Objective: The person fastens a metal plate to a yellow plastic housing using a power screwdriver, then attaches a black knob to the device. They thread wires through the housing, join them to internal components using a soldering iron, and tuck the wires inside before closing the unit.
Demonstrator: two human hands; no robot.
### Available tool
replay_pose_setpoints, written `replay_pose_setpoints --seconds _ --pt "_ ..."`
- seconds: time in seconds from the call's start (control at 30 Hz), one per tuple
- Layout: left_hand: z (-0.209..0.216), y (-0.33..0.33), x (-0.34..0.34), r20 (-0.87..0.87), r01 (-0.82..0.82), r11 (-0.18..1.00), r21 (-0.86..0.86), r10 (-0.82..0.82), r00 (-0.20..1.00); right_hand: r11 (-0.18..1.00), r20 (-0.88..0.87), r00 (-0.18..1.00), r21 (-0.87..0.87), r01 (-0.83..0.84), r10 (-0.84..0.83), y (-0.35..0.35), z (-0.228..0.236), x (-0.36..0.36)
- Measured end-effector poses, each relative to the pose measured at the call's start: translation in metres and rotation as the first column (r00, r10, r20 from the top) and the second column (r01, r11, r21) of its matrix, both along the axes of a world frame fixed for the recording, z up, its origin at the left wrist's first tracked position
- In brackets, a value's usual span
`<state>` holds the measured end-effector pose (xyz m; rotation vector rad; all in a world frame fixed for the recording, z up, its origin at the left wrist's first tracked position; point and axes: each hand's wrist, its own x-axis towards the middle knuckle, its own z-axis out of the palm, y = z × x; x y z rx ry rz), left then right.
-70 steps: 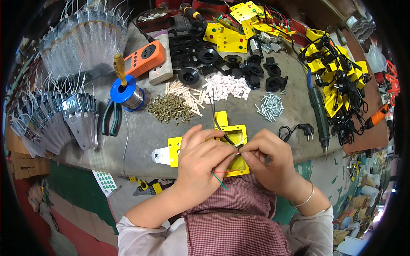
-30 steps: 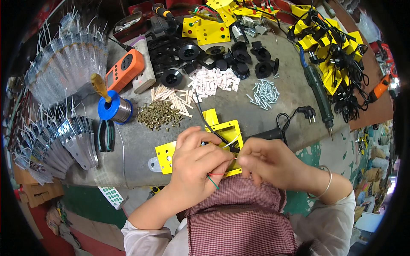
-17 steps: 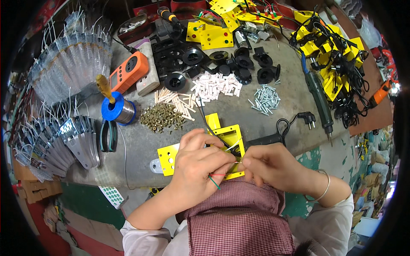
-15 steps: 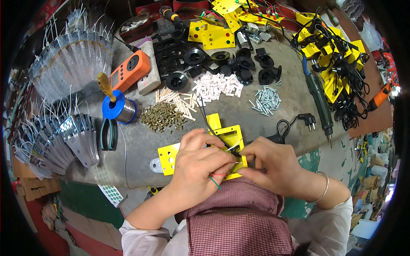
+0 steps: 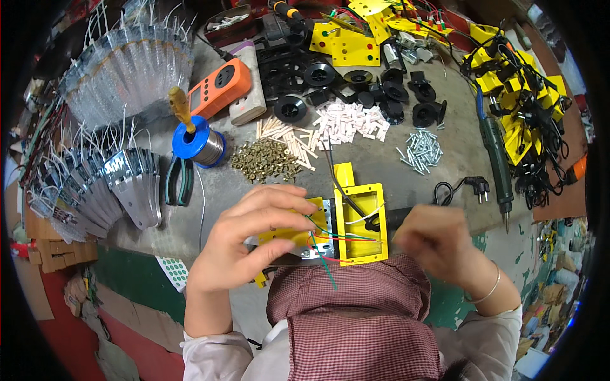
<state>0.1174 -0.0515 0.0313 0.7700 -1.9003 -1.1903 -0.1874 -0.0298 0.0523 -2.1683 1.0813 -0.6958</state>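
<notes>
A yellow open-framed box [image 5: 359, 191] lies in front of me at the table's near edge. Beside it on the left is a yellow plate [image 5: 293, 220] with a silvery metal piece [image 5: 327, 219]. Thin red and green wires [image 5: 352, 238] run from the plate across into the box, and a white wire [image 5: 375, 213] curves inside it. My left hand [image 5: 244, 232] hovers over the plate's left side, fingers and thumb apart, nothing seen in them. Just right of the box is my right hand [image 5: 435, 244], bent and smeared by motion; its fingers cannot be made out.
Brass nuts [image 5: 264, 160], pale sticks [image 5: 352, 120] and screws [image 5: 422, 151] lie in piles beyond the box. A solder spool [image 5: 198, 145] and pliers [image 5: 179, 181] are at left, with silvery plates [image 5: 133, 184] farther left. A screwdriver-like power tool [image 5: 495, 159] lies at right.
Both hands have come off the yellow box and moved apart, the left one opening. The box and its wires are now uncovered. The whole view has shifted slightly.
</notes>
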Motion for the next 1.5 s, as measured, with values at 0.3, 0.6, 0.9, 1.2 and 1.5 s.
replay_pose_setpoints --seconds 0.3,0.6,0.9,1.2,1.5 --pt "0.015 -0.009 -0.028 0.174 0.062 0.959 -0.277 -0.013 0.985 0.968 -0.348 0.923 -0.122 -0.218 0.164 -0.046 0.009 0.01" --pt "0.011 -0.01 -0.057 0.162 -0.175 0.969 0.173 0.147 0.976 0.972 -0.21 0.952 -0.022 -0.233 0.224 -0.055 0.007 0.01" --pt "-0.001 -0.012 -0.067 0.275 -0.283 0.903 -0.322 0.376 0.885 0.916 -0.249 0.956 -0.325 -0.235 0.157 -0.042 0.009 0.021" --pt "-0.002 -0.006 -0.063 0.245 -0.278 0.942 -0.188 0.319 0.915 0.85 -0.222 0.97 -0.489 -0.196 0.096 -0.046 -0.002 0.017" --pt "0.003 -0.005 -0.065 0.176 -0.296 0.919 -0.262 0.347 0.921 0.893 -0.239 0.969 -0.419 -0.166 0.068 -0.042 0.0 0.023"
